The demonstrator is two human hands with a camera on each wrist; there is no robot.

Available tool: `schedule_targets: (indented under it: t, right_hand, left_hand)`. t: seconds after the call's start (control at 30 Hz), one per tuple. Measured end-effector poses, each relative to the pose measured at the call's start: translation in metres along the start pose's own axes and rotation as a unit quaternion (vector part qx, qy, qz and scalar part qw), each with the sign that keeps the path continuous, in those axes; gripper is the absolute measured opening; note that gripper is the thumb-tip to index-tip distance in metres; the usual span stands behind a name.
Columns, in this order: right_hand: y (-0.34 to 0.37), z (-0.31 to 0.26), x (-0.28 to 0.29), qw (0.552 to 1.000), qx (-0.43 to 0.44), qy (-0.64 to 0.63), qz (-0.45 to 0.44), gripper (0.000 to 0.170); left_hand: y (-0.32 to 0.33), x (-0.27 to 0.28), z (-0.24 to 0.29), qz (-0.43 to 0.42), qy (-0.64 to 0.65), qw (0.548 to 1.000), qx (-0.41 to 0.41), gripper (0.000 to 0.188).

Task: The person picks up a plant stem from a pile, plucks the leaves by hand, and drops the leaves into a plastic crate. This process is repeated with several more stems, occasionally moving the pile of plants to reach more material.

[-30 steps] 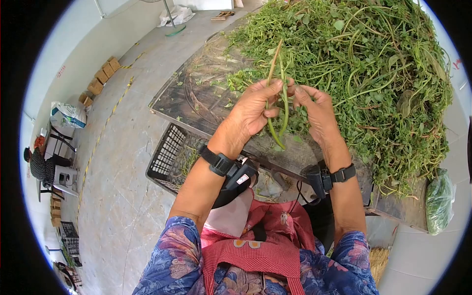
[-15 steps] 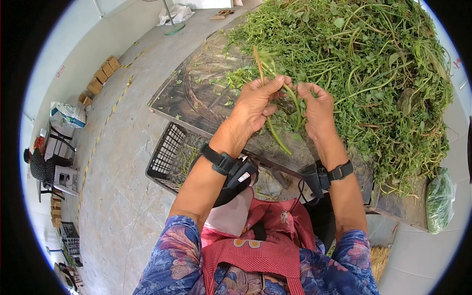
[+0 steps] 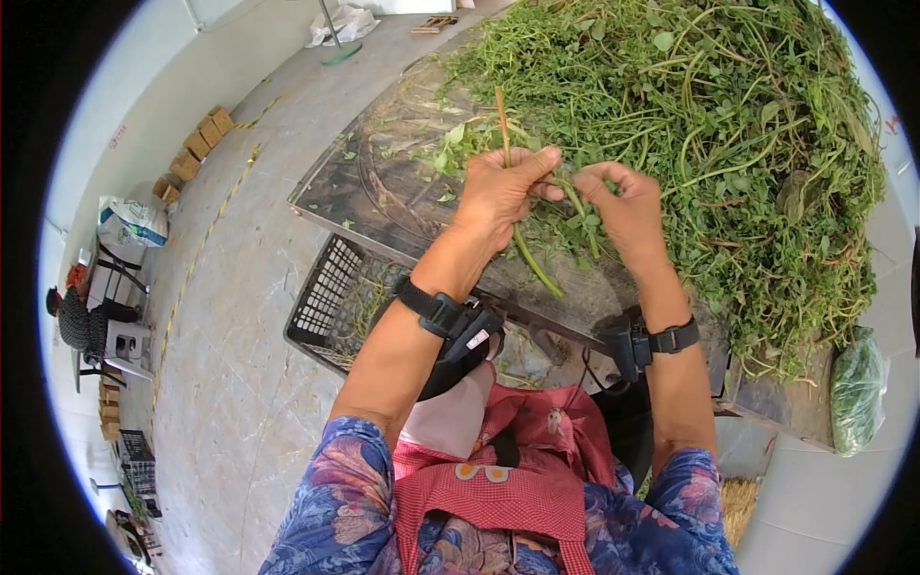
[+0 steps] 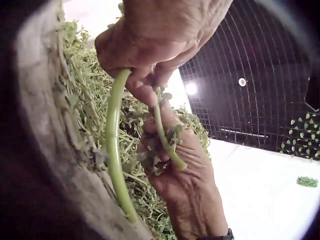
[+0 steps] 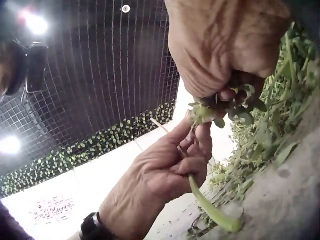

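Observation:
My left hand [image 3: 503, 192] grips a thick, smooth stem [image 3: 537, 264]; its upper end is brown, its lower end green, and it slants below the palm. Between the same hand's thumb and finger is a thinner leafy stem [image 4: 162, 130], its cut end pointing down past the fingers. Opposite, my right hand [image 3: 628, 206] has curled fingers pinching at the small leaves [image 5: 202, 112] of that thinner stem. Its fingertips are partly hidden by leaves. Both hands are close together over the edge of a dark table [image 3: 383, 182].
A large heap of green leafy stems [image 3: 700, 144] covers the table's right side. Below the near edge stands a black crate [image 3: 326, 297] with some stems in it. A bag of greens [image 3: 856, 393] is at the far right. Another person [image 3: 86, 321] sits at the far left.
The two stems, side by side a second ago, now stand apart. My right hand has moved slightly right and down; the leafy top has swung left behind my left hand.

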State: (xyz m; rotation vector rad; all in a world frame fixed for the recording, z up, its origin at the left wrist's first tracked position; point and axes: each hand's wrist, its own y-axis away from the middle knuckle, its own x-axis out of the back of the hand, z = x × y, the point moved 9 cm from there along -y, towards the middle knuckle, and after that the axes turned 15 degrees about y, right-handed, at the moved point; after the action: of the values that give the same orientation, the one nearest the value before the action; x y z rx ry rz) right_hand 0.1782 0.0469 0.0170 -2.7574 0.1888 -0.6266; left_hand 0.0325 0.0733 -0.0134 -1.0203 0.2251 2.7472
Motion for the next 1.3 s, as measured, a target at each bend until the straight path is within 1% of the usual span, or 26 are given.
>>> schedule_targets:
  t: [0.03, 0.07, 0.13, 0.17, 0.23, 0.37, 0.4, 0.43, 0.47, 0.53, 0.57, 0.6, 0.63, 0.67, 0.7, 0.73, 0.8, 0.83, 0.97, 1.03, 1.07, 1.13, 1.17, 1.23, 1.27, 1.3]
  right_hand:
    - [0.001, -0.010, -0.002, 0.993, 0.064, 0.101, 0.007, 0.016]
    - [0.002, -0.010, -0.002, 0.993, 0.064, 0.101, 0.007, 0.016]
    - [0.004, -0.014, -0.003, 0.989, 0.046, 0.137, -0.001, 0.014]
    - [0.005, -0.015, -0.004, 0.989, 0.047, 0.137, -0.002, 0.014]
    - [0.008, -0.023, -0.006, 0.982, 0.086, 0.167, -0.002, 0.013]
    - [0.006, -0.020, -0.007, 0.979, 0.090, 0.184, 0.004, 0.016]
    - [0.005, -0.002, -0.007, 1.000, -0.020, -0.016, -0.009, 0.017]
    - [0.008, 0.015, -0.015, 0.968, -0.130, -0.215, -0.022, 0.017]
    - [0.006, 0.018, -0.013, 0.968, -0.129, -0.214, -0.022, 0.017]
    - [-0.001, 0.025, -0.002, 0.950, -0.119, -0.289, 0.017, 0.019]
    - [-0.002, 0.029, 0.009, 0.952, -0.112, -0.274, 0.074, 0.019]
    - [-0.002, 0.028, 0.011, 0.952, -0.112, -0.274, 0.074, 0.019]
    - [-0.003, 0.023, 0.011, 0.954, -0.093, -0.279, 0.050, 0.019]
    - [-0.003, 0.017, 0.011, 0.955, -0.074, -0.284, 0.026, 0.020]
    - [-0.001, 0.017, 0.007, 0.961, -0.102, -0.258, -0.014, 0.016]
    - [-0.001, 0.015, 0.007, 0.961, -0.101, -0.258, -0.012, 0.016]
    - [0.001, 0.008, -0.003, 0.975, -0.093, -0.192, -0.057, 0.013]
    - [-0.003, 0.006, -0.004, 0.986, -0.047, -0.148, -0.061, 0.011]
    - [-0.001, -0.001, -0.007, 0.982, -0.040, -0.164, -0.081, 0.012]
    - [0.001, -0.005, -0.004, 0.986, -0.061, -0.145, -0.056, 0.014]
    - [0.001, 0.000, -0.005, 0.986, -0.063, -0.145, -0.056, 0.014]
    - [-0.002, 0.003, -0.003, 0.998, 0.001, -0.057, -0.029, 0.016]
    - [-0.004, 0.009, -0.005, 0.998, 0.000, -0.058, -0.030, 0.016]
    - [-0.007, 0.003, 0.004, 0.998, 0.061, 0.007, 0.030, 0.017]
    - [-0.008, 0.005, 0.006, 0.998, 0.060, 0.006, 0.031, 0.017]
    - [-0.008, 0.010, 0.011, 0.996, 0.018, -0.080, 0.042, 0.017]
  left_hand:
    - [0.000, 0.001, 0.002, 0.008, -0.013, 1.000, -0.018, 0.016]
    - [-0.002, 0.002, -0.001, 0.008, -0.013, 1.000, -0.018, 0.016]
    - [-0.004, 0.001, 0.003, -0.003, 0.018, 0.998, -0.055, 0.019]
    - [-0.004, 0.002, 0.003, -0.002, 0.018, 0.998, -0.056, 0.019]
    - [-0.004, 0.003, 0.006, -0.002, -0.015, 0.997, -0.073, 0.020]
    - [-0.003, -0.001, 0.004, -0.013, -0.038, 0.997, -0.060, 0.018]
    - [0.000, -0.006, 0.005, -0.025, -0.025, 0.999, -0.041, 0.019]
    - [0.001, -0.009, 0.005, -0.036, -0.011, 0.999, -0.022, 0.020]
    - [0.000, -0.007, 0.007, -0.037, -0.010, 0.999, -0.023, 0.020]
    - [0.000, -0.010, 0.005, -0.073, -0.094, 0.993, -0.005, 0.021]
    - [0.001, -0.010, 0.005, -0.073, -0.094, 0.993, -0.004, 0.021]
    - [0.003, -0.015, 0.001, -0.095, -0.090, 0.991, 0.018, 0.021]
    - [0.006, -0.019, -0.004, -0.116, -0.087, 0.989, 0.040, 0.020]
    - [0.006, -0.020, -0.004, -0.117, -0.088, 0.988, 0.041, 0.020]
    - [0.008, -0.023, -0.006, -0.131, -0.080, 0.987, 0.048, 0.020]
    - [0.010, -0.026, -0.008, -0.146, -0.072, 0.985, 0.055, 0.020]
    - [0.011, -0.029, -0.008, -0.154, -0.096, 0.982, 0.047, 0.019]
    - [0.011, -0.030, -0.007, -0.159, -0.119, 0.979, 0.037, 0.019]
    - [0.008, -0.033, -0.010, -0.166, -0.125, 0.978, 0.013, 0.016]
    - [0.006, -0.030, -0.010, -0.152, -0.182, 0.971, -0.031, 0.013]
    - [0.005, -0.029, -0.013, -0.152, -0.181, 0.971, -0.030, 0.013]
    - [0.007, -0.032, -0.008, -0.153, -0.245, 0.954, -0.079, 0.013]
    - [0.006, -0.031, -0.009, -0.152, -0.245, 0.954, -0.078, 0.013]
    - [0.005, -0.029, -0.008, -0.140, -0.258, 0.951, -0.095, 0.014]
    - [0.005, -0.029, -0.007, -0.140, -0.259, 0.951, -0.094, 0.014]
    - [0.007, -0.030, -0.008, -0.142, -0.218, 0.964, -0.047, 0.015]
